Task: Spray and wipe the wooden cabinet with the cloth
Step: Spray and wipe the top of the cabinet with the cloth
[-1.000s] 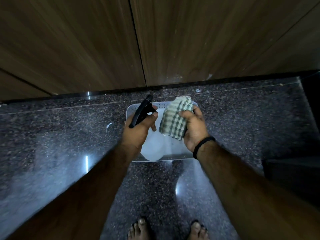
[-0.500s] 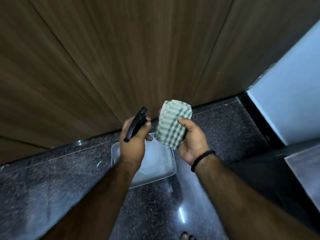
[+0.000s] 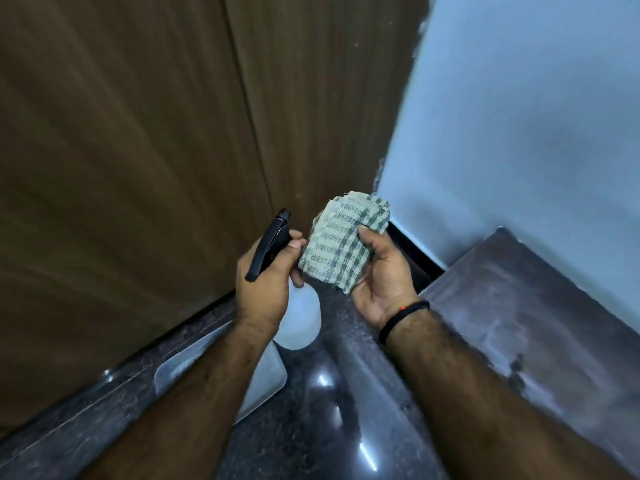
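In front of the wooden cabinet (image 3: 145,140), the left hand (image 3: 265,289) gripped the spray bottle (image 3: 298,317) by its black trigger head; just right, the right hand (image 3: 382,282) clutched the folded checked cloth (image 3: 341,242)

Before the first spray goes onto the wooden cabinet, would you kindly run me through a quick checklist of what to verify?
1. Spray bottle held firmly: ok, the left hand holds it by the black trigger head.
2. Cloth ready: ok, folded and held in the right hand.
3. Nozzle aimed at the wooden cabinet: ok, it points up toward the panels.
4. Finger on the trigger: cannot tell, the hand hides it.
5. Liquid in the bottle: cannot tell.
6. Tray out of the spray path: ok, it lies low on the counter.
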`<state>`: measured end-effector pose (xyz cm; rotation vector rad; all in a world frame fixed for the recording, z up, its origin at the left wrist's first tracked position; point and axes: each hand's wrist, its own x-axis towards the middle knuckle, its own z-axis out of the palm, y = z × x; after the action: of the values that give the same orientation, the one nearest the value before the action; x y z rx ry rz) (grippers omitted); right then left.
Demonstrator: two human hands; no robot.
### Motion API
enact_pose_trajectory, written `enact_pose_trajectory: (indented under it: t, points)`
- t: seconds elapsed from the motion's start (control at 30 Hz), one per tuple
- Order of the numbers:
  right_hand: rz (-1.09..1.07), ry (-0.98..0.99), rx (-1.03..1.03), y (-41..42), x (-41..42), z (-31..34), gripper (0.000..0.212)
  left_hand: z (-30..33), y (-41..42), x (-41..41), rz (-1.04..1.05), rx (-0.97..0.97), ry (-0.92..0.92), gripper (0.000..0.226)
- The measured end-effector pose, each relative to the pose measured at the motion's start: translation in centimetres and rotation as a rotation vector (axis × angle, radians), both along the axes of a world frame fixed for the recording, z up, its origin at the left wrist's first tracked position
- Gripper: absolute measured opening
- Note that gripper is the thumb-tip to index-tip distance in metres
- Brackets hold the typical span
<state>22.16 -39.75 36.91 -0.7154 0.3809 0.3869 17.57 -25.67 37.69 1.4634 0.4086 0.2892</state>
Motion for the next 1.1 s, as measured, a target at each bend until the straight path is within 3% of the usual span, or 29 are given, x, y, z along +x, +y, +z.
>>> enact_pose_trajectory:
  t: [0.2,0.53,0.83,0.9,1.03,1.1]
  points:
    - [-0.137,-0.01,-0.002,-8.1,1.1,0.4,0.043,1.5,-7.9,2.8,-0.177,0.1,0.015,0.02]
    - [-0.404,0.068,-0.028,-21.6,-1.0,-0.1,0.044,1.0,-20.4,4.5,-0.446,0.153,0.026,0.014]
    - [-0.572,0.126,-0.15,-33.4,-6.0,-1.2,0.027,0.2,-31.1,4.1,-0.651,0.272,0.042,0.01]
    - [-0.574,0.127,-0.241,-35.9,-7.1,-1.5,0.027,0.3,-33.5,3.9,-0.679,0.278,0.042,0.01]
    - [-0.521,0.083,-0.622,-40.2,-9.2,-2.9,0.032,0.0,-37.2,3.6,-0.73,0.316,0.02,0.011]
    - [-0.424,-0.003,-1.141,-42.2,-10.8,-4.4,0.042,-0.6,-38.6,3.3,-0.754,0.329,0.023,0.011]
